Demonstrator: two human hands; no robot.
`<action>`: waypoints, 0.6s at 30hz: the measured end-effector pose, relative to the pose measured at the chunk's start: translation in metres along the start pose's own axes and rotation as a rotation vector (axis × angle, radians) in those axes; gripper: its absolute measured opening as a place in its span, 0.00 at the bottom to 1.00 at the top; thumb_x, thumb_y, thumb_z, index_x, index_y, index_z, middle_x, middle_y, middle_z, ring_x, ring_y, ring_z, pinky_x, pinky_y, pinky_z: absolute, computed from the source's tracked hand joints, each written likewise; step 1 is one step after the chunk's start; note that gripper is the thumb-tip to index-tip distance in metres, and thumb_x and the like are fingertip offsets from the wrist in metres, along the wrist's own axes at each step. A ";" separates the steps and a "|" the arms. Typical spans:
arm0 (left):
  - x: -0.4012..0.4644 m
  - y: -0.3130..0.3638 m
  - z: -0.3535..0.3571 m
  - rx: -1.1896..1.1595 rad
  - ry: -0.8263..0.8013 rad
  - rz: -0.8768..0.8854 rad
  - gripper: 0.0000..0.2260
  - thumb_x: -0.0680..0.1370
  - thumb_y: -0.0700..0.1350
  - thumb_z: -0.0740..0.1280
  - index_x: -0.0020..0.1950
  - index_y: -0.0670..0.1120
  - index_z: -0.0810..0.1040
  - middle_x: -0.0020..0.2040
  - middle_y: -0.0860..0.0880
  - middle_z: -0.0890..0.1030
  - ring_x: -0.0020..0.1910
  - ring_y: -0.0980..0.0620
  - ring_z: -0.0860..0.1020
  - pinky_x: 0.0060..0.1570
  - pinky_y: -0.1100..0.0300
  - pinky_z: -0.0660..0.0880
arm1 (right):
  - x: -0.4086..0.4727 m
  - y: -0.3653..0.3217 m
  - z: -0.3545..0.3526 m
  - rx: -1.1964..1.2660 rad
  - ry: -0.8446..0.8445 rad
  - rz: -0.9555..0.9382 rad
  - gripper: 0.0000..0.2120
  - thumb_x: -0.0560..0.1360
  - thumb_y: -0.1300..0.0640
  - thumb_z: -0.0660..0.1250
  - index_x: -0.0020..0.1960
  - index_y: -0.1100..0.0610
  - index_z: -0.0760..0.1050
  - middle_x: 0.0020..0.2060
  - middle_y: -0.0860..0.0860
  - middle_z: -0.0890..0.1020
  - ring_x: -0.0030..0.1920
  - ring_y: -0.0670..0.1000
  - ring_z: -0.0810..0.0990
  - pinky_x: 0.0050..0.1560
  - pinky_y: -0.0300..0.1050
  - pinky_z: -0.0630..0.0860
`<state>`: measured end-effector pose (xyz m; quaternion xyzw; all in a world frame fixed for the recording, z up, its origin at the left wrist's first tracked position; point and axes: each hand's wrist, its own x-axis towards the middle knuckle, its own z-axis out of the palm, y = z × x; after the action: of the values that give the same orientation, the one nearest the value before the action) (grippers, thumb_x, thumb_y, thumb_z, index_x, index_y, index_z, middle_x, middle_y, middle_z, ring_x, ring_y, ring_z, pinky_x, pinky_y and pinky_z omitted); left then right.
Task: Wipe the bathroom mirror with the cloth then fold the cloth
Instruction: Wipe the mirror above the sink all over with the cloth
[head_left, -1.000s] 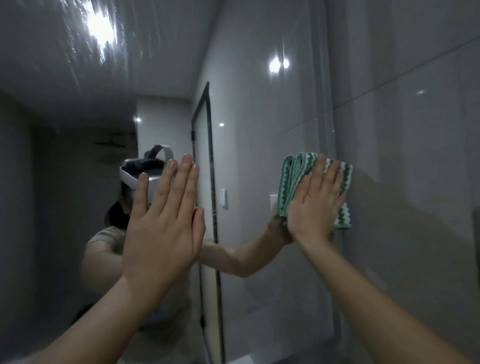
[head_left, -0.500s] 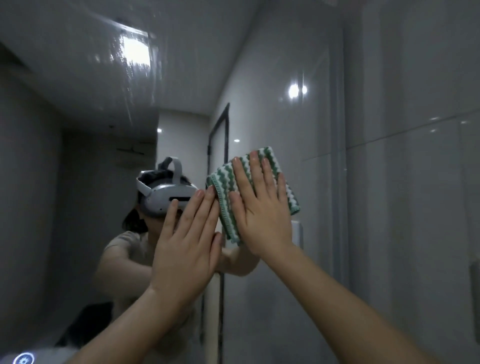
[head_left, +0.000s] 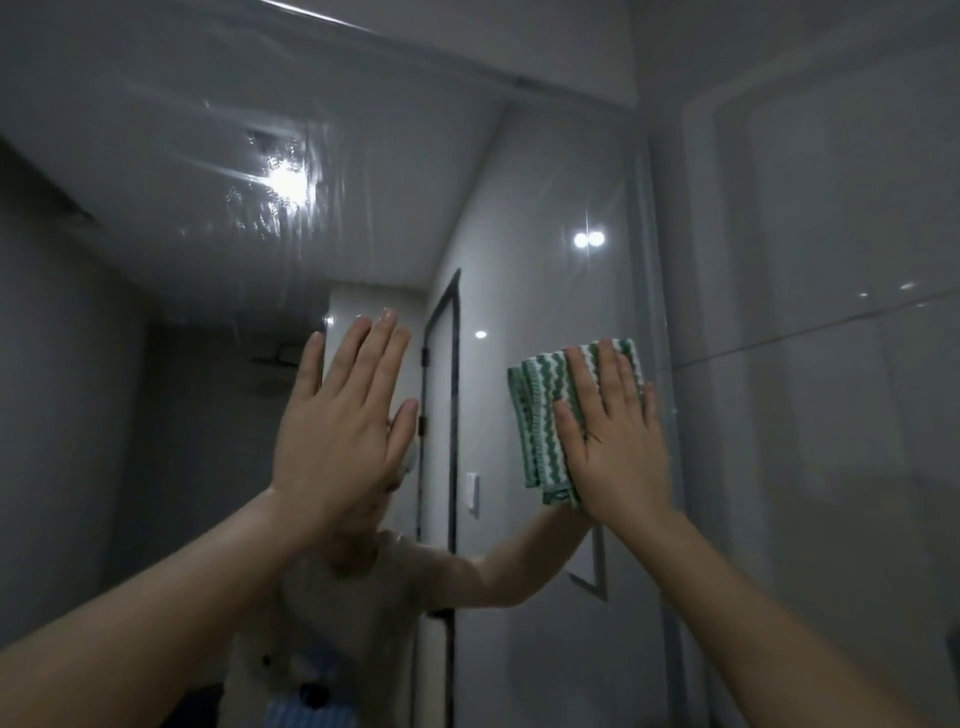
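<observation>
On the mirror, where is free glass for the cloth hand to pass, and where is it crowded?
Free glass lies above both hands, up to the streaky patch near the mirror's top. More lies between the left hand and the cloth. It is crowded to the right: the right hand, pressing the cloth flat, sits close to the mirror's edge.

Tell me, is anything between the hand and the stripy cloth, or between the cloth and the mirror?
Nothing visible. The right hand lies flat on the green and white cloth, pressing it straight against the mirror. The left hand is off to the side, fingers straight, away from the cloth.
</observation>
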<state>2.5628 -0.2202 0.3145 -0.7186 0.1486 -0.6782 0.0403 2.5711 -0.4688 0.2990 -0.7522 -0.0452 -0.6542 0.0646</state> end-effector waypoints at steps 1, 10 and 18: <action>0.000 0.001 0.001 0.005 0.008 0.000 0.27 0.80 0.55 0.47 0.75 0.42 0.60 0.76 0.44 0.58 0.75 0.47 0.55 0.73 0.46 0.48 | -0.001 0.007 0.002 -0.002 0.018 0.039 0.28 0.78 0.39 0.39 0.76 0.46 0.50 0.77 0.50 0.53 0.76 0.48 0.50 0.74 0.48 0.42; -0.002 0.002 0.002 0.030 0.044 0.010 0.27 0.80 0.53 0.49 0.75 0.41 0.58 0.76 0.43 0.58 0.75 0.46 0.55 0.72 0.42 0.51 | -0.010 0.015 0.005 -0.017 0.069 0.285 0.31 0.77 0.42 0.38 0.77 0.53 0.48 0.77 0.55 0.50 0.76 0.53 0.48 0.74 0.54 0.42; -0.005 0.004 0.005 0.014 0.072 0.007 0.27 0.79 0.53 0.50 0.75 0.40 0.58 0.76 0.42 0.57 0.75 0.45 0.56 0.71 0.41 0.52 | -0.009 -0.038 0.014 0.061 0.143 0.316 0.30 0.77 0.45 0.37 0.77 0.55 0.48 0.76 0.57 0.51 0.76 0.55 0.47 0.74 0.53 0.42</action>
<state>2.5669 -0.2233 0.3088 -0.6929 0.1478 -0.7044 0.0420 2.5783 -0.4292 0.2899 -0.6991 0.0582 -0.6862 0.1924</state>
